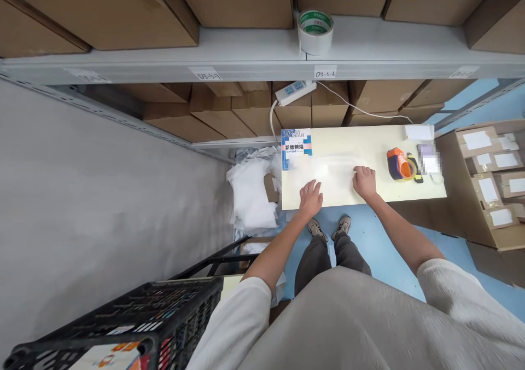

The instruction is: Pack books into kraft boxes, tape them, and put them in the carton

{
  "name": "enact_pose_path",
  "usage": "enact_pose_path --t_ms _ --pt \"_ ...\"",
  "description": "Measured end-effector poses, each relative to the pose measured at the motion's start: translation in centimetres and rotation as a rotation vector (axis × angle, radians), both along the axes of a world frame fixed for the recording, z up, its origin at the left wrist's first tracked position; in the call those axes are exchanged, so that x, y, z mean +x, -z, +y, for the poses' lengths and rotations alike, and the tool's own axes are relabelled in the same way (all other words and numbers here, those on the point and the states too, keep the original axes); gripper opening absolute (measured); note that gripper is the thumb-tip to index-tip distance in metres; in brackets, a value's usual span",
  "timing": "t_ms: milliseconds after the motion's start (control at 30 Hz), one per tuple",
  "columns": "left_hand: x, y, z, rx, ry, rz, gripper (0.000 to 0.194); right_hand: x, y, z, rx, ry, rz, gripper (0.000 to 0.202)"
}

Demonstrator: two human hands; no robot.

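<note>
A thin, see-through plastic bag or sheet (334, 177) lies on the pale yellow table (353, 145), between my two hands. My left hand (311, 197) rests at its left side near the table's front edge, fingers apart and palm down. At the right side my right hand (364, 181) is closed, its fingers curled and pinching the edge of the clear plastic. A blue and white book (296, 146) with Chinese lettering lies at the table's back left corner, beyond my left hand and apart from it.
An orange tape dispenser (398, 165) and a small white box (419, 133) sit on the table's right side. Left of the table are white bags (253, 192). A black crate (176, 304) stands lower left, cartons (492, 167) at right. Above is a shelf (254, 44) with a tape roll (315, 33).
</note>
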State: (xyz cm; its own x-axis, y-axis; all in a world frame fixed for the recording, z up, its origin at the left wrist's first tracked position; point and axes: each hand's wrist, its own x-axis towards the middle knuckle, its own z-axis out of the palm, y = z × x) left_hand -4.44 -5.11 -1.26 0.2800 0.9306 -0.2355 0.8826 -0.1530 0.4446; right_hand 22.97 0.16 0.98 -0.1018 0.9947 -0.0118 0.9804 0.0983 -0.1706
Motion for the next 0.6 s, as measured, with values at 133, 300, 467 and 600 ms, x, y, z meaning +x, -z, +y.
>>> enact_pose_path --t_ms 133,300,467,600 --pt "1.1 0.1 0.6 0.033 0.009 -0.030 0.054 0.8 -2.0 -0.4 0.086 -0.024 -0.022 0.033" --pt "2.3 0.2 0.8 0.035 0.018 -0.039 0.057 3.1 -2.4 -2.2 0.108 0.012 -0.063 0.032" --pt "2.5 0.5 1.1 0.041 0.015 -0.012 0.062 5.5 -1.4 -4.2 0.072 0.130 -0.092 0.035" --pt "2.4 0.7 1.5 -0.001 -0.035 0.060 0.071 5.4 -0.2 -5.4 0.009 0.205 -0.087 0.039"
